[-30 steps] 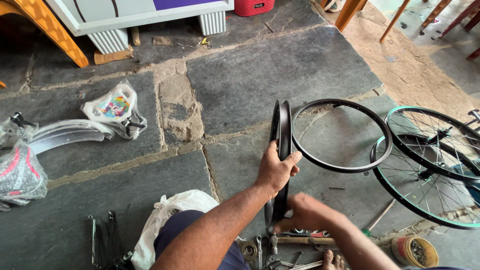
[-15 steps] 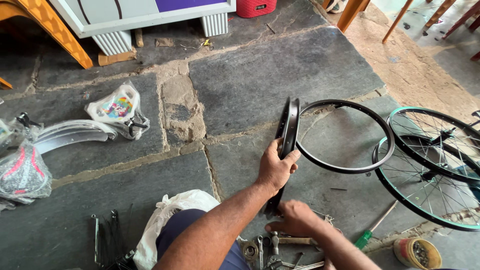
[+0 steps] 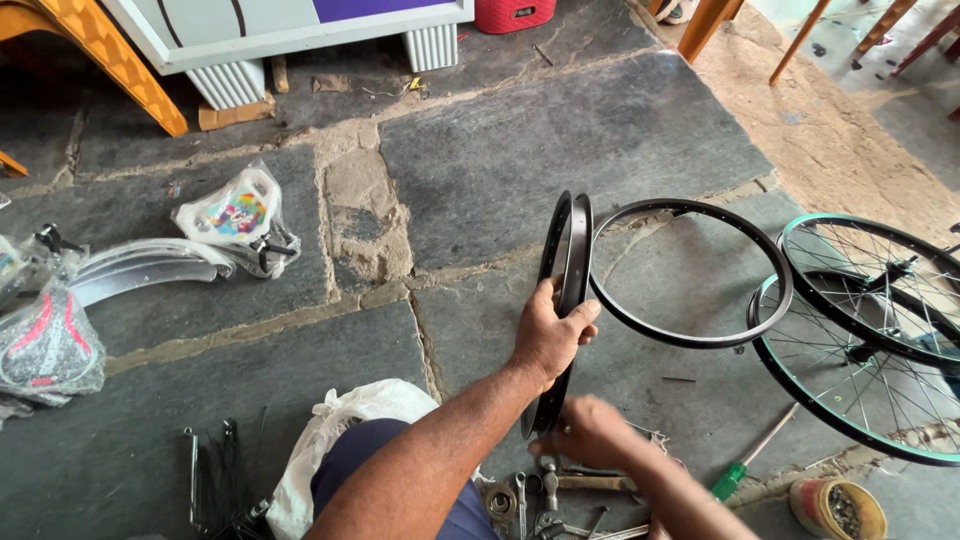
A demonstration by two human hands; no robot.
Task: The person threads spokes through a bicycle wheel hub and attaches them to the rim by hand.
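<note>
The left hand point(image 3: 548, 340) has its fingers point(image 3: 583, 318) curled around the upright rim point(image 3: 566, 262), thumb on the near side, gripping it about halfway up. The right hand point(image 3: 590, 432) is closed at the rim's lower edge, close to the floor point(image 3: 560, 130); whether its fingers pinch the rim or something small against it cannot be told.

The rim is black, bare of spokes, standing on edge and seen nearly side-on, so it shows as a narrow double band. It stands on the stone floor just in front of the person.

Rims: two bare ones, the held one and a second rim point(image 3: 690, 272) lying flat just to its right. Spoked wheels point(image 3: 870, 330) with teal edges: two, overlapping, further right. One green-handled screwdriver point(image 3: 752, 456) lies near the right forearm, and a small tin point(image 3: 838, 508) sits beyond it
</note>
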